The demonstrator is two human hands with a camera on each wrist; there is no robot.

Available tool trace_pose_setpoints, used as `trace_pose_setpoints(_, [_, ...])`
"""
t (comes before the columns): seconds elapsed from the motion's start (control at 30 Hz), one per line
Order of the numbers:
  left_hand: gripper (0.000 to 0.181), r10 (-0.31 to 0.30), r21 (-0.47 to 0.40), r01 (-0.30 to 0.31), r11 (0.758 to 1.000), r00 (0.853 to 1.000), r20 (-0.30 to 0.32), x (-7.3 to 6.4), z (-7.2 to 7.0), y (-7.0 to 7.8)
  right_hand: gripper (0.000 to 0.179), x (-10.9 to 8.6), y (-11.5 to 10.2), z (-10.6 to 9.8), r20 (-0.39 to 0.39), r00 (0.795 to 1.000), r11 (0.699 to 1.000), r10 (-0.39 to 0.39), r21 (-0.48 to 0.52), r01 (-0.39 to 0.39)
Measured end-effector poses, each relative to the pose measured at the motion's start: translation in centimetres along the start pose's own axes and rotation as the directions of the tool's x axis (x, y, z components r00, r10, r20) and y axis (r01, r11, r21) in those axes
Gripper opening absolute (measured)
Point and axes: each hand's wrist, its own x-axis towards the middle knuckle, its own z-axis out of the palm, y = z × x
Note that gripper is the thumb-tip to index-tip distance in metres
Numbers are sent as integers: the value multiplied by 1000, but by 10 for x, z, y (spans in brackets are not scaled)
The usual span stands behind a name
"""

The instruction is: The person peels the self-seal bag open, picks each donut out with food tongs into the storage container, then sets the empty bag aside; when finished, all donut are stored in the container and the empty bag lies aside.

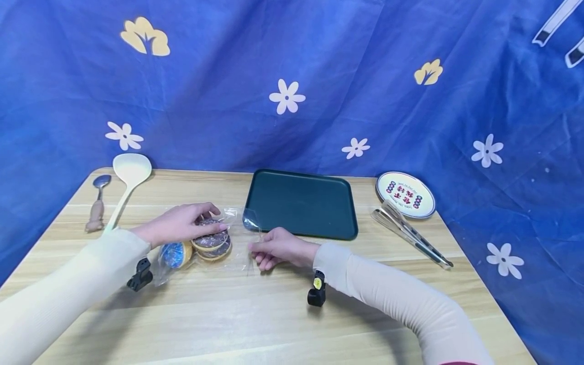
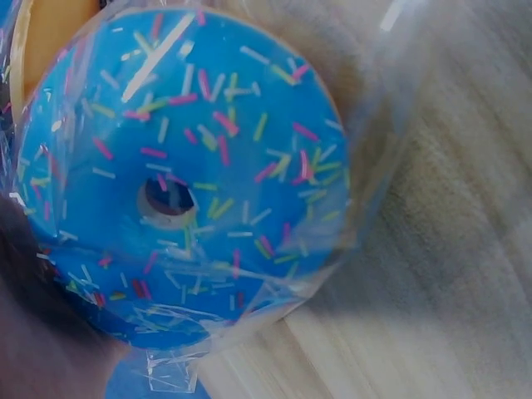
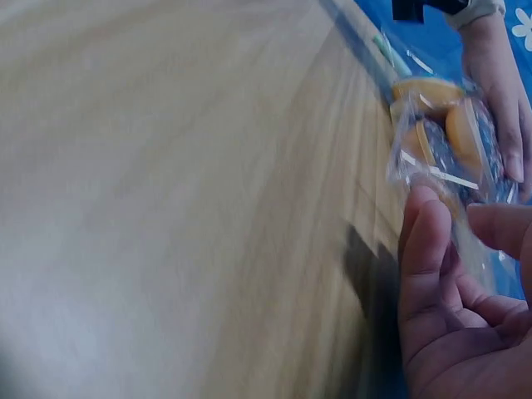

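A clear plastic bag point(image 1: 237, 258) lies on the table with several toy donuts inside. Two dark-iced donuts point(image 1: 212, 243) are stacked near its middle, and a blue donut point(image 2: 191, 249) with coloured sprinkles leans at its left end. My left hand point(image 1: 180, 223) grips the dark donuts through the plastic, its thumb along the near side and its fingers over the top. At the bag's right end, my right hand point(image 1: 283, 248) pinches the plastic edge between thumb and curled fingers.
A dark green tray point(image 1: 301, 203) lies behind the bag. To the left are a white ladle point(image 1: 132, 170) and a small spoon point(image 1: 97, 208). Tongs point(image 1: 410, 233) lean on a patterned oval plate point(image 1: 406, 195) at the right. A blue cloth point(image 1: 292, 132) hangs behind the table.
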Motion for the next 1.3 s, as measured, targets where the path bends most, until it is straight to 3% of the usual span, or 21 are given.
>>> trace_pose_setpoints(0.3, [52,6,14,-6,1000,1000,-1,1,1,-1,16,1,5,-1,27,1000,1000,8,15,-9])
trace_pose_setpoints(0.57, [52,6,14,-6,1000,1000,5,-1,0,-1,16,-3,9,-14,51,998,997,33,-68,-30])
trace_pose_setpoints(0.9, [52,26,7,-26,1000,1000,8,-2,-1,-2,15,-5,7,-22,44,999,987,6,-160,2])
trace_pose_setpoints(1.1, [53,35,-21,-34,999,999,7,-3,-2,-1,18,-5,2,-24,-23,999,981,-48,-192,42])
trace_pose_setpoints(1.2, [53,37,-13,-37,999,999,3,-4,-2,-1,18,-5,-2,-25,-101,981,945,-163,-302,126])
trace_pose_setpoints(1.27, [52,39,-8,-39,999,999,-2,-4,-2,-1,15,-4,-4,-24,-122,951,880,-283,-428,207])
trace_pose_setpoints(1.3, [52,40,-5,-40,999,999,-5,-4,-1,-1,13,-3,-5,-24,-115,930,830,-348,-499,249])
